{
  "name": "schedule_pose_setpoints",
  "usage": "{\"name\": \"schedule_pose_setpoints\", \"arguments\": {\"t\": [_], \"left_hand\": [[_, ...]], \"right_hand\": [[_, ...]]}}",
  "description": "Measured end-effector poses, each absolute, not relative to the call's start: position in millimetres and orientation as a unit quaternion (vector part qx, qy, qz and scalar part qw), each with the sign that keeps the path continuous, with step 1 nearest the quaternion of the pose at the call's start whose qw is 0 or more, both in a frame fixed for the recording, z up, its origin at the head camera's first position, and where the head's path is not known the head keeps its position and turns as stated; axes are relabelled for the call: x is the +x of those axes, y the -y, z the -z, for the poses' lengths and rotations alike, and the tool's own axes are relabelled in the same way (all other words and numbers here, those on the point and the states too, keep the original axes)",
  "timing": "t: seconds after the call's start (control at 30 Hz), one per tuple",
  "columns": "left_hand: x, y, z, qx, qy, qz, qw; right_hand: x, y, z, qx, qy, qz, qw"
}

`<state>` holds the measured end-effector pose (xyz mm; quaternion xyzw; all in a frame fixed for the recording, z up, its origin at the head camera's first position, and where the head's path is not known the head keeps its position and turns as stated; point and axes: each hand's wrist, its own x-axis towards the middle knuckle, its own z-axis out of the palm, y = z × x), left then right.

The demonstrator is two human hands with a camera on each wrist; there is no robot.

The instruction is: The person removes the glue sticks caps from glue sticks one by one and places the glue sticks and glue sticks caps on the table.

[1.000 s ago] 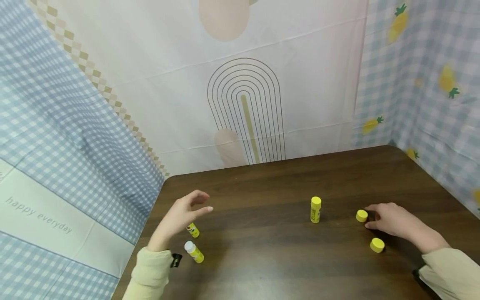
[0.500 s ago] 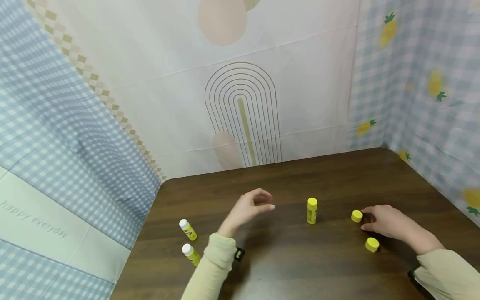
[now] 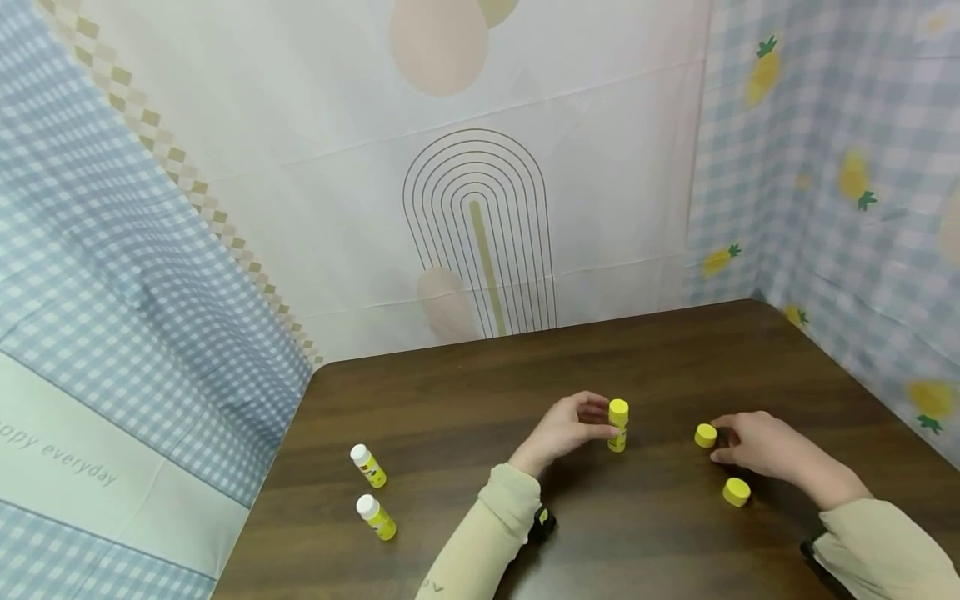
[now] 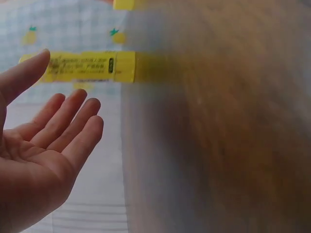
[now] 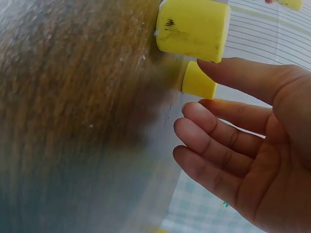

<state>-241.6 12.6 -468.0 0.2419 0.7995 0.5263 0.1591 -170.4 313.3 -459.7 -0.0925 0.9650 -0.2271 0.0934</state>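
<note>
A capped yellow glue stick (image 3: 617, 427) stands upright on the dark wooden table. Beside it is my left hand (image 3: 570, 427), thumb and fingers spread apart; in the left wrist view the thumb (image 4: 30, 73) overlaps the glue stick (image 4: 92, 66), but the hand does not grip it. To the right, a loose yellow cap (image 3: 705, 435) sits at the fingertips of my right hand (image 3: 768, 450). Those fingers are relaxed and hold nothing; whether they touch the cap, I cannot tell. A second yellow cap (image 3: 737, 492) rests nearer the front.
Two yellow glue sticks with white tops, a farther one (image 3: 368, 466) and a nearer one (image 3: 377, 517), stand on the left of the table (image 3: 450, 408). Behind the table hangs a white patterned cloth (image 3: 615, 183), with blue checked cloth (image 3: 150, 275) along the sides.
My left hand has swept right from beside the white-topped glue sticks to the capped one. My right hand has stayed by the far cap. The head view has shifted slightly.
</note>
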Motion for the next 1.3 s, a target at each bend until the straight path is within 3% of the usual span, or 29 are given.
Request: {"name": "schedule_pose_setpoints", "arguments": {"t": [0.57,0.87,1.3], "left_hand": [[-242,-33,476,0.306,-0.84,-0.4,0.2],[-242,-30,477,0.296,-0.832,-0.42,0.207],[-259,-14,454,0.293,-0.839,-0.425,0.17]], "right_hand": [[-172,-312,461,-0.09,-0.963,0.231,0.108],[-171,-312,463,-0.095,-0.966,0.223,0.094],[-173,-315,463,-0.098,-0.964,0.23,0.095]]}}
